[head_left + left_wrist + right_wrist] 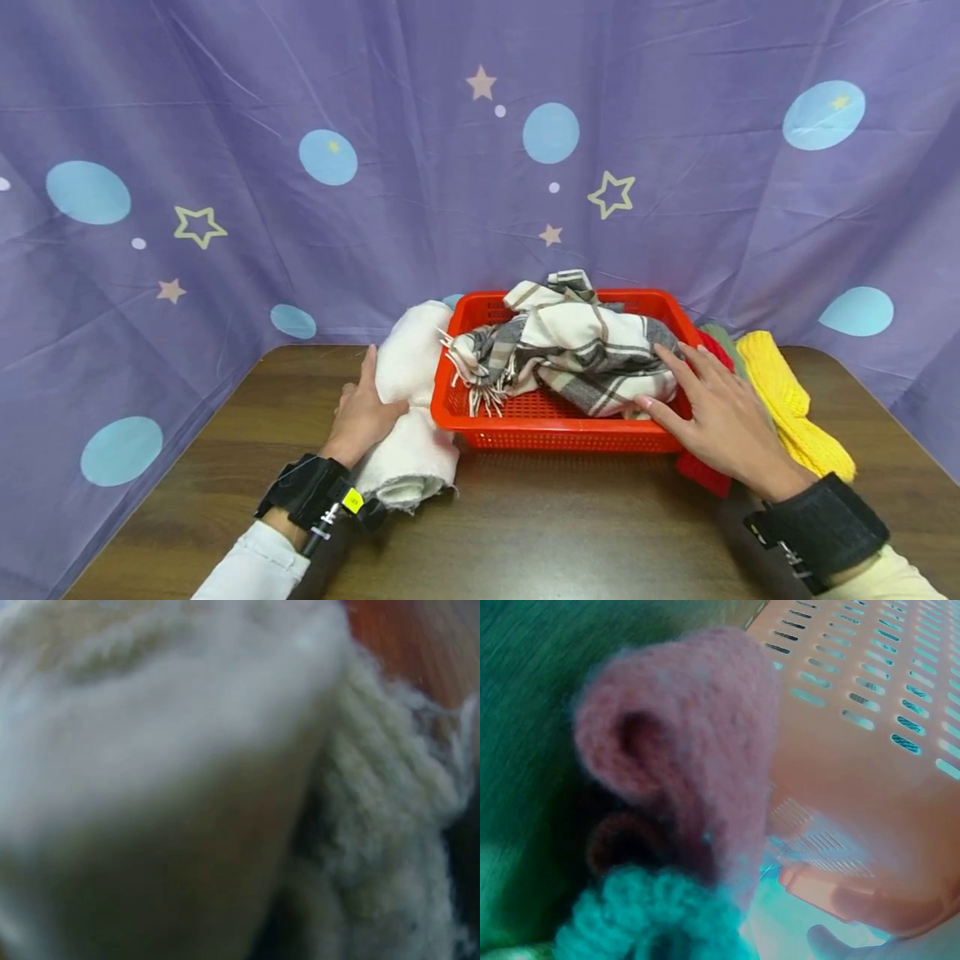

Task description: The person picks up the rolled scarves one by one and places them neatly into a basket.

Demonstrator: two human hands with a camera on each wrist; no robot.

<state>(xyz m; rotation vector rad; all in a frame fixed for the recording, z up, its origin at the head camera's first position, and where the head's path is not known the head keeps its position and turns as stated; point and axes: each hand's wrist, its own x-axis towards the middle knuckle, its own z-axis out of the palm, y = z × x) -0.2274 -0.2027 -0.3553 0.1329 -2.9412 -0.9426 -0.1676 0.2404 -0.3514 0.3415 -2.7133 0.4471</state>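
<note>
A black, white and grey plaid scarf (592,342) with fringed ends lies bunched in a red plastic basket (570,435). My left hand (365,421) rests against the left side of a rolled white cloth (408,358), its fingers extended. The same cloth (390,802) fills much of the left wrist view, blurred. At the basket's right end, my right hand (723,412) reaches over the rim, fingers spread and fingertips at the scarf's right side. In the right wrist view, a folded red knit (697,727) stands beside the basket wall (840,727).
Right of the basket lie a red knit (705,473), a green one (723,342) and a yellow knitted scarf (791,408). A wooden table (570,525) carries everything. Behind it hangs a purple curtain (420,100) with stars and blue spots.
</note>
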